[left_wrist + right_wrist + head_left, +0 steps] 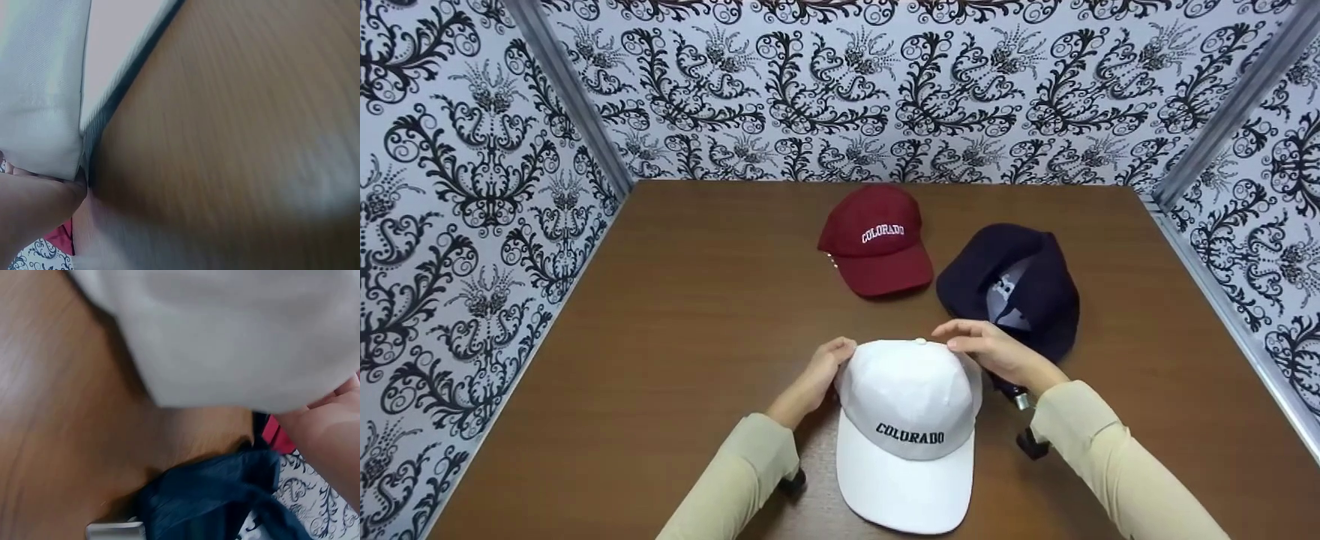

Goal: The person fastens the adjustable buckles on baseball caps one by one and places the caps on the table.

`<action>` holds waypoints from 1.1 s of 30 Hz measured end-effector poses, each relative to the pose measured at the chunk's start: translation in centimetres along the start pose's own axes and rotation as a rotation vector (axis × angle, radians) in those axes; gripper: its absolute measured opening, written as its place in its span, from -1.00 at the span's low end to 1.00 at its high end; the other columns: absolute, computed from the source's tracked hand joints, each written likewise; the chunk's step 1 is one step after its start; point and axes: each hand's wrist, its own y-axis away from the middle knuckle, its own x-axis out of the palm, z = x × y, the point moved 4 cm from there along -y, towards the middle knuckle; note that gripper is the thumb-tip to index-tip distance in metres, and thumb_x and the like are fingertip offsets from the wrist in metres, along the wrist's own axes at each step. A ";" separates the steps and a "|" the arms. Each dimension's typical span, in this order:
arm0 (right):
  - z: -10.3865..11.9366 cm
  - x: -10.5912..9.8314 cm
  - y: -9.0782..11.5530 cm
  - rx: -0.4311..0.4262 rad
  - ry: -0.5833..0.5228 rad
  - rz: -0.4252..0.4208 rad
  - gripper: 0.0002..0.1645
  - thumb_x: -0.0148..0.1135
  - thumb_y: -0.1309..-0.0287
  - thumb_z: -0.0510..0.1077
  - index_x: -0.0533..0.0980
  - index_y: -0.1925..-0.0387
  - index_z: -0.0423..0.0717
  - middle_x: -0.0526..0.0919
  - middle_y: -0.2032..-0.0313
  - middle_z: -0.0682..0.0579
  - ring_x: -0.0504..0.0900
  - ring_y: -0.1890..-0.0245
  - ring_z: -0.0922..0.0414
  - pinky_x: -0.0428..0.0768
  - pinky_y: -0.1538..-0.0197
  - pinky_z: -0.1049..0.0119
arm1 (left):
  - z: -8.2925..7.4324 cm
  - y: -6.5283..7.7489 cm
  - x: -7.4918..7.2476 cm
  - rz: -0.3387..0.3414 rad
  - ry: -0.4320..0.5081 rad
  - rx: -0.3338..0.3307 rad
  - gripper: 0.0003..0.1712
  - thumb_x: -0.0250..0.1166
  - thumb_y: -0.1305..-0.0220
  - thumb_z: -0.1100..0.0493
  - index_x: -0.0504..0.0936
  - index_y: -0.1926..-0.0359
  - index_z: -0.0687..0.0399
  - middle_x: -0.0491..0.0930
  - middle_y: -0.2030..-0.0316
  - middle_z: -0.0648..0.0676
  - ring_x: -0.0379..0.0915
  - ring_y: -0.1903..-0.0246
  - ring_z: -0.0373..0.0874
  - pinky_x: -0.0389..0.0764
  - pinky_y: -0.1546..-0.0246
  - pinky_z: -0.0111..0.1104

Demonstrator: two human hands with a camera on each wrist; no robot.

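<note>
A white baseball cap (pixel 907 405) with dark COLORADO lettering lies near the front of the table, its brim towards me. My left hand (pixel 826 366) pinches the cap's edge at the back left. In the left wrist view, the thumb (pixel 67 194) sits at the rim, with the other fingers partly hidden. The right hand (pixel 997 351) touches the cap's back right with fingers fairly straight, one reaching past the crown. Part of that hand (pixel 332 427) is hidden behind the white cloth in the right wrist view.
Farther back stands a dark red COLORADO cap (pixel 881 240), brim forward. To its right a navy cap (pixel 1054 292) lies tipped over, its inside showing; its strap has a metal buckle (pixel 1021 401). Patterned panels (pixel 855 90) border the brown table (pixel 682 300).
</note>
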 end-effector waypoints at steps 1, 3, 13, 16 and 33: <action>-0.1 -0.1 0.2 0.001 0.001 0.013 -0.67 0.04 -0.09 -0.22 0.41 0.06 -0.14 0.52 0.15 0.18 0.44 0.11 0.26 0.33 0.00 0.37 | 0.0 0.0 -0.1 -0.005 -0.005 -0.006 -0.77 -0.04 -0.28 0.12 0.39 0.52 0.00 0.34 0.52 -0.10 0.26 0.41 -0.26 0.29 0.30 -0.46; -0.5 -0.4 0.4 0.005 0.023 0.047 -0.64 0.03 -0.04 -0.25 0.41 0.06 -0.15 0.52 0.15 0.18 0.43 0.11 0.25 0.30 -0.01 0.33 | -0.2 0.1 -0.3 -0.020 -0.019 -0.008 -0.77 -0.01 -0.26 0.07 0.39 0.53 -0.01 0.34 0.52 -0.11 0.27 0.42 -0.26 0.30 0.30 -0.45; -1.9 -1.1 1.0 0.049 0.288 0.145 -0.48 0.07 0.24 -0.39 0.43 0.07 -0.35 0.54 0.29 0.18 0.44 0.29 0.26 0.44 0.19 0.42 | -0.5 0.6 -1.1 -0.040 -0.115 0.023 -0.71 0.07 -0.15 0.11 0.55 0.21 0.21 0.54 0.24 0.01 0.37 0.17 -0.20 0.33 0.08 -0.34; -1.9 -1.0 0.9 0.054 0.341 0.107 -0.66 0.10 0.16 -0.36 0.50 0.21 -0.31 0.54 0.41 0.22 0.44 0.37 0.30 0.44 0.25 0.42 | -0.4 0.8 -1.1 -0.012 -0.158 0.021 -0.73 0.07 -0.17 0.11 0.54 0.23 0.22 0.52 0.26 0.01 0.34 0.18 -0.19 0.30 0.08 -0.34; -3.4 -0.3 0.4 0.140 0.046 0.086 -0.72 -0.13 0.13 -0.35 0.44 0.58 0.08 0.49 0.51 0.26 0.45 0.41 0.29 0.44 0.24 0.31 | -0.2 0.8 -0.7 0.006 -0.078 0.060 -0.81 -0.03 -0.27 0.17 0.38 0.45 0.14 0.31 0.46 -0.07 0.23 0.34 -0.25 0.24 0.25 -0.45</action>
